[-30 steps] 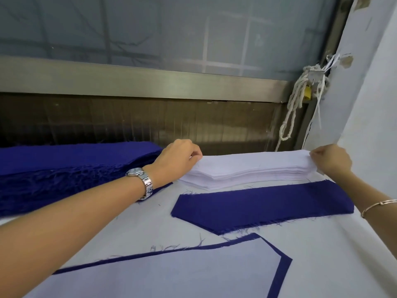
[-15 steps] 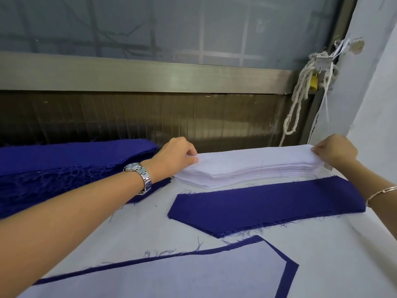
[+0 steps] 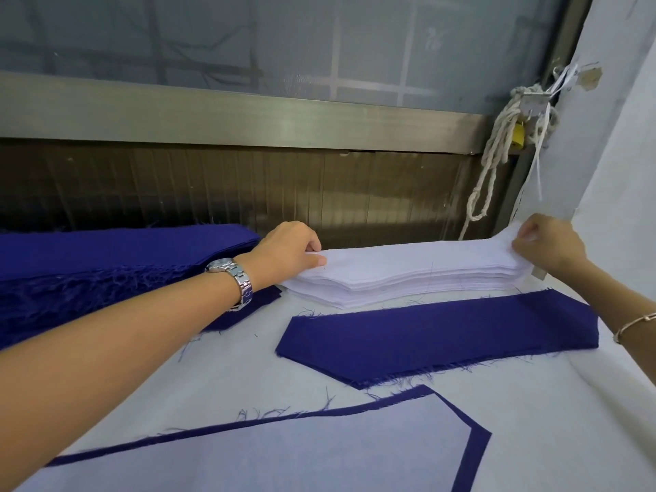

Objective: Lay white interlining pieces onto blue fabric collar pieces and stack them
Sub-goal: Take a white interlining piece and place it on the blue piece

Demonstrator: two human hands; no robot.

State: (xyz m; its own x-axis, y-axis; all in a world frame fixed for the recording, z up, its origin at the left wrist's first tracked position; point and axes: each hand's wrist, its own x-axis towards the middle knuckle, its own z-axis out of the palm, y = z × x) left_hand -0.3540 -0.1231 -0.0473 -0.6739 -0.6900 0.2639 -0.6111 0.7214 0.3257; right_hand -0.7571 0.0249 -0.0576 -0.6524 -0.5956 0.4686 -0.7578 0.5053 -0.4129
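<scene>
Both bare arms are stretched forward across a white-covered desk [image 3: 553, 427] toward a stack of white interlining pieces [image 3: 408, 282] lying along its far edge. The left hand [image 3: 287, 248] is held palm down at the stack's left tip, wrist straight, its grip clamped with thumb and fingertips on the end of the top interlining piece [image 3: 408, 255]. A silver wristwatch [image 3: 234, 280] is worn on that wrist. The right hand [image 3: 548, 245] is raised slightly at the stack's right end, fingers curled, its grip pinched on the same top piece, whose end is lifted off the sheets below. A thin bracelet [image 3: 635, 323] is seen on the right wrist. Just in front of the stack, a single blue collar piece [image 3: 436, 335] is laid flat with frayed edges. Nearest the camera, a white interlining sheet [image 3: 266, 456] is laid on a larger blue piece [image 3: 472, 452], which shows as a border. A thick pile of blue fabric [image 3: 106, 257] is seen at the far left, partly under the left forearm. A knotted white rope [image 3: 497, 154] hangs at the right.
</scene>
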